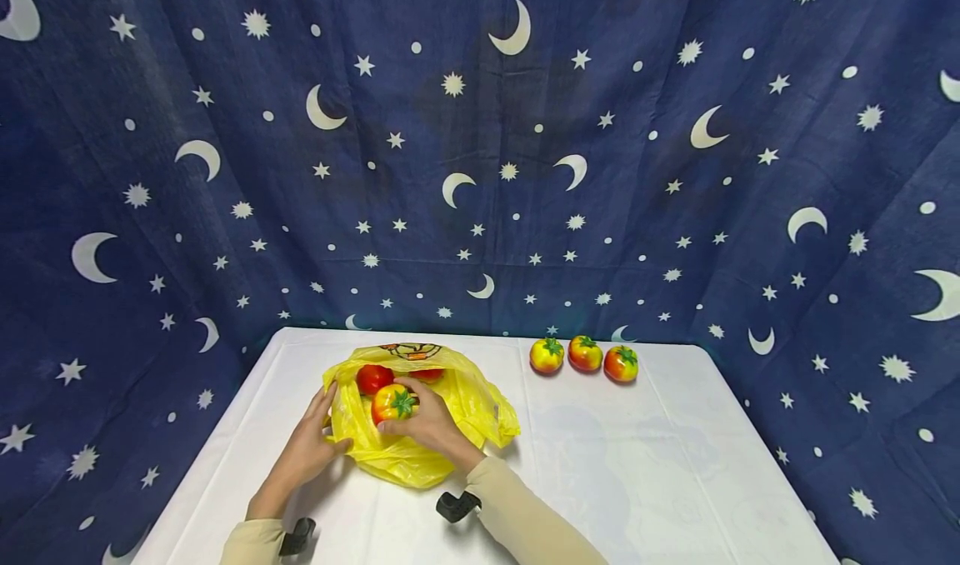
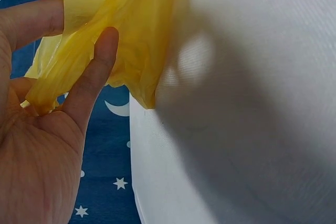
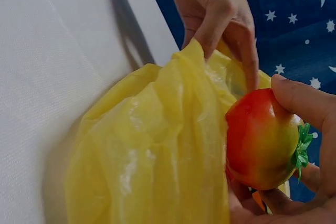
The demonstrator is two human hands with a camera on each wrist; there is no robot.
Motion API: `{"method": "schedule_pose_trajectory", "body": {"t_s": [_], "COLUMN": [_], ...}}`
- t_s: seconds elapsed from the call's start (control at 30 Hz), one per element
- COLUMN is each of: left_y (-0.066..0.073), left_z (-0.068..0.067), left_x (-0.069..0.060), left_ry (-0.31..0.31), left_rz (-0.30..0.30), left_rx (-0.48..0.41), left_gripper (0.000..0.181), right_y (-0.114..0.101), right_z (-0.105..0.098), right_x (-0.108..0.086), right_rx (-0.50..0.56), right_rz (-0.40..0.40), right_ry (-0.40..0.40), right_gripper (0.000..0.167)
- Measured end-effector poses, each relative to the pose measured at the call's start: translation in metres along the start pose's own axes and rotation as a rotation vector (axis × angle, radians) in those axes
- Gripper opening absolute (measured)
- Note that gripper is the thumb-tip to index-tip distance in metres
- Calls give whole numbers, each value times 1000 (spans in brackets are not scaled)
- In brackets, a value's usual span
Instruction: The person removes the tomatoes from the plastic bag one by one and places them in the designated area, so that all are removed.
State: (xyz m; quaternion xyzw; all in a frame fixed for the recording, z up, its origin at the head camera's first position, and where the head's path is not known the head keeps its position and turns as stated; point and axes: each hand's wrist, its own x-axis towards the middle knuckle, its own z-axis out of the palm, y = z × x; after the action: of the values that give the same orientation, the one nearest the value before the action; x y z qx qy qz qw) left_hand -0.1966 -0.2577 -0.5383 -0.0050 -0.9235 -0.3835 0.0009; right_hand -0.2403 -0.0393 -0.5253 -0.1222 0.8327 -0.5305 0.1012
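A yellow plastic bag lies with its mouth spread, red fruits inside it. My right hand grips a red-and-yellow toy fruit with green leaves at the bag's mouth; the right wrist view shows thumb and fingers around this fruit. My left hand holds the bag's left edge. In the left wrist view the bag's film runs between the thumb and fingers of the left hand.
Three red-and-yellow fruits with green leaves stand in a row at the table's back right. The white cloth-covered table ends at a dark blue curtain with moons and stars.
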Motion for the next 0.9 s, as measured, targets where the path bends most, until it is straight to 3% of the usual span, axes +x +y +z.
{"method": "schedule_pose_trajectory", "body": {"t_s": [0.27, 0.63, 0.9], "left_y": [-1, -1, -3], "left_z": [1, 1, 3], "left_x": [0, 1, 2], "left_ry": [2, -8, 1], "left_rz": [-2, -12, 20], "left_rx": [-2, -4, -12], "left_gripper": [106, 106, 107], "right_y": [-13, -37, -42], "right_z": [-14, -38, -55], "right_x": [-9, -26, -35], "right_rx": [-20, 19, 67], "right_rz": [-114, -135, -238], "right_ry": [-38, -65, -101], "right_gripper": [79, 78, 75]}}
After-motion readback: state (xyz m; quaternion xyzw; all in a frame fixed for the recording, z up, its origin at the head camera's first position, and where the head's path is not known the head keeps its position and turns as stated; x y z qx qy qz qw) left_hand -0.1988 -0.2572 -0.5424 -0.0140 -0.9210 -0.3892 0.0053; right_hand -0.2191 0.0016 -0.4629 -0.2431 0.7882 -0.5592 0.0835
